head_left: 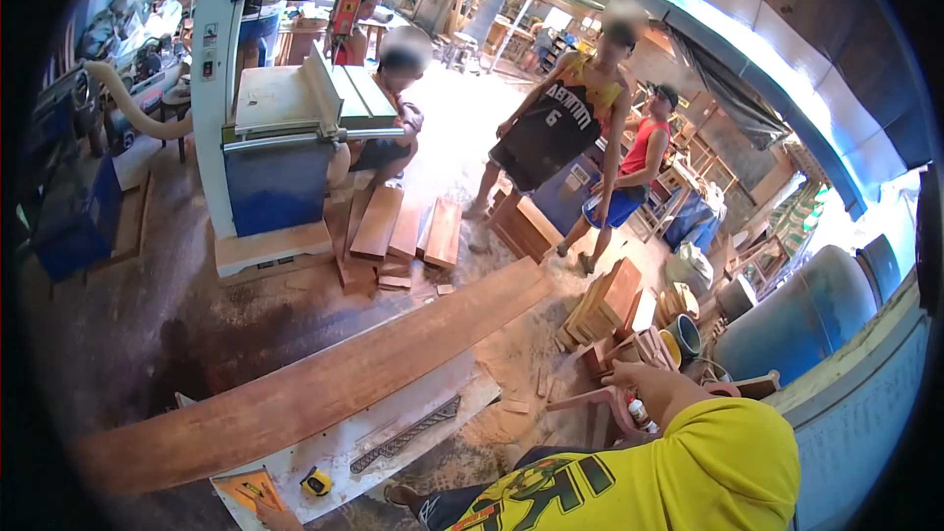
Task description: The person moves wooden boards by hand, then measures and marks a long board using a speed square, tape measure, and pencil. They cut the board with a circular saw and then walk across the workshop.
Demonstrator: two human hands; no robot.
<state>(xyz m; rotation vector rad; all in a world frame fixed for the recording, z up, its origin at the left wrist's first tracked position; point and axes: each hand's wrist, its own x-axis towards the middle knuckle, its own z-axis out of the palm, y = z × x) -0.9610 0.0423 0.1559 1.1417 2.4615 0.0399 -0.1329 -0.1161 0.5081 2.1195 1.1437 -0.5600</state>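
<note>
A long reddish-brown plank (pixel 324 383) lies diagonally over a pale board (pixel 339 457). At the lower left edge, my left hand (pixel 272 514) is at an orange sheet (pixel 241 488), its fingers stretched toward small yellow-and-black items on it. Right of that sheet sits a yellow-and-black tape measure (pixel 316 481). A dark patterned strip (pixel 405 435) rests on the pale board. From a yellow sleeve, my right hand (pixel 624 374) reaches out, fingers apart, near a red plastic chair (pixel 590 399) and stacked wood pieces (pixel 605 305); nothing shows in it.
A blue-and-white machine (pixel 280 182) stands upper left, with cut boards (pixel 379 221) beside it. One person (pixel 398 118) crouches there; two others (pixel 560 118) (pixel 649 147) stand behind the plank. A large blue-grey drum (pixel 796 310) and small bucket (pixel 685 334) are at right.
</note>
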